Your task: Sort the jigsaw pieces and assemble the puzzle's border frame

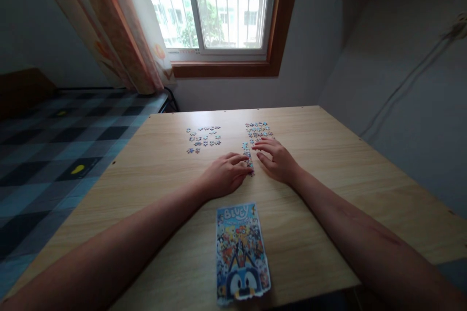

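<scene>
A narrow strip of joined jigsaw puzzle pieces [245, 146] runs toward me on the wooden table. My left hand [226, 173] reaches it from the left, fingertips resting on its near part and partly covering it. Its fingers look stretched and slightly apart. On the strip's right side, my right hand [276, 159] is low over the table with fingers spread, and I see nothing held in it. Its fingertips are close to a group of loose puzzle pieces [260, 129] laid in rows. Another scattered group of puzzle pieces [205, 137] lies farther left.
A colourful Bluey puzzle box [241, 252] lies near the table's front edge, between my forearms. The light wooden table [164, 155] reaches toward a barred window [226, 9]. A checked bed [73, 155] is at the left, beneath a patterned curtain [113, 24].
</scene>
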The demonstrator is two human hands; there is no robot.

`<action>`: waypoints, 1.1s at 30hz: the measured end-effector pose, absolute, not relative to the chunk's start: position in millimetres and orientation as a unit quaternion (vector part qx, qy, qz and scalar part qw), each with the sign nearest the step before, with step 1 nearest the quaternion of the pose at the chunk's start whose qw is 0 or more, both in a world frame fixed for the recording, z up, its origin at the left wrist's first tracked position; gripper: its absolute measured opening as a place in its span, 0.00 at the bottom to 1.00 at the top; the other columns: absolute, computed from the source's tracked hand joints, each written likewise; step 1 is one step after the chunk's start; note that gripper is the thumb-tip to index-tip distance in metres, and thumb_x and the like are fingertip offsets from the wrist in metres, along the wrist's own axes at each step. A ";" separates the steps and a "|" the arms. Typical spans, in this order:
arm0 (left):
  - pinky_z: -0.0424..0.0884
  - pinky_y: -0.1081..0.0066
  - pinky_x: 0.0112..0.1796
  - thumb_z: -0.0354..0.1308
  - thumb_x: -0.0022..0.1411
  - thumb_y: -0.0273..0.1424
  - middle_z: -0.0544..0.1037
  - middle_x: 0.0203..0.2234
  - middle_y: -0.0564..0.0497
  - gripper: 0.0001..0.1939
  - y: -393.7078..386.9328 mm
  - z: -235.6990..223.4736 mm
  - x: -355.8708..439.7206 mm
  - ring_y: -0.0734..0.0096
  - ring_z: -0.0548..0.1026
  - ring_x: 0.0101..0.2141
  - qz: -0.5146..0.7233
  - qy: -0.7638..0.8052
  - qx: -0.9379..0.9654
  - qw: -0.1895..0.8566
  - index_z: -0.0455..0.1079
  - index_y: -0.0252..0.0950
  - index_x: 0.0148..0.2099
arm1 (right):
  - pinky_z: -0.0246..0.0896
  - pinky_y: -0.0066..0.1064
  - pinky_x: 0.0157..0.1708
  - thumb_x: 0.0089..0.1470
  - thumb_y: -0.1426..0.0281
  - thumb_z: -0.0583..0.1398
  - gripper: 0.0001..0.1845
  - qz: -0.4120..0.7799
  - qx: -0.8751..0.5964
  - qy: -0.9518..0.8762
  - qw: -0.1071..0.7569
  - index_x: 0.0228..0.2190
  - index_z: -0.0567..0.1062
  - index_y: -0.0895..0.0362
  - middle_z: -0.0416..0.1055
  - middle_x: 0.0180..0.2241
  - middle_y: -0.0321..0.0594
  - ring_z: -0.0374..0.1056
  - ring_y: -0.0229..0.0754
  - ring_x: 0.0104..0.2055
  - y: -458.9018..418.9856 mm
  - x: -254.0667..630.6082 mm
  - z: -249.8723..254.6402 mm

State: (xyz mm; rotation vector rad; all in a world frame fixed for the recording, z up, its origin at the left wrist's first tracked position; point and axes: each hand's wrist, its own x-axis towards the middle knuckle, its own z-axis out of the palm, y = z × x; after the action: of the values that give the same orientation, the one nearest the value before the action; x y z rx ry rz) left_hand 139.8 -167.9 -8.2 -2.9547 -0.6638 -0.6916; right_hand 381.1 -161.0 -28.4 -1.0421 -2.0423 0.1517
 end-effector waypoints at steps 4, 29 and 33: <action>0.71 0.55 0.55 0.53 0.68 0.29 0.77 0.54 0.46 0.15 -165.5 -11.2 142.0 0.62 0.74 0.52 -0.211 -0.209 -0.955 0.008 0.79 0.43 0.50 | 0.58 0.53 0.63 0.61 0.69 0.59 0.13 0.062 -0.418 -0.811 0.405 0.45 0.81 0.54 0.78 0.48 0.45 0.67 0.50 0.60 -161.7 383.3 -28.9; 0.75 0.61 0.47 0.52 0.62 0.24 0.80 0.43 0.47 0.10 -164.8 -9.9 134.0 0.64 0.76 0.42 -0.240 -0.273 -0.931 -0.021 0.75 0.37 0.41 | 0.62 0.51 0.61 0.58 0.74 0.59 0.12 0.040 -0.411 -0.800 0.436 0.39 0.83 0.52 0.79 0.45 0.43 0.70 0.49 0.55 -160.3 385.6 -30.3; 0.74 0.65 0.40 0.51 0.61 0.25 0.81 0.33 0.49 0.12 -165.4 -4.0 128.5 0.67 0.75 0.35 -0.207 -0.296 -0.932 -0.022 0.75 0.38 0.31 | 0.63 0.51 0.59 0.58 0.73 0.59 0.12 0.033 -0.415 -0.789 0.453 0.38 0.83 0.52 0.80 0.43 0.44 0.71 0.49 0.53 -160.3 385.7 -29.7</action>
State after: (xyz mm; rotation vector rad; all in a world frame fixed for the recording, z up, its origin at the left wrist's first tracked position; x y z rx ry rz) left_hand 128.5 -165.4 -4.0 -2.9695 -0.9437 -0.6608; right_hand 385.7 -160.3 -29.7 -1.0243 -1.9480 0.0819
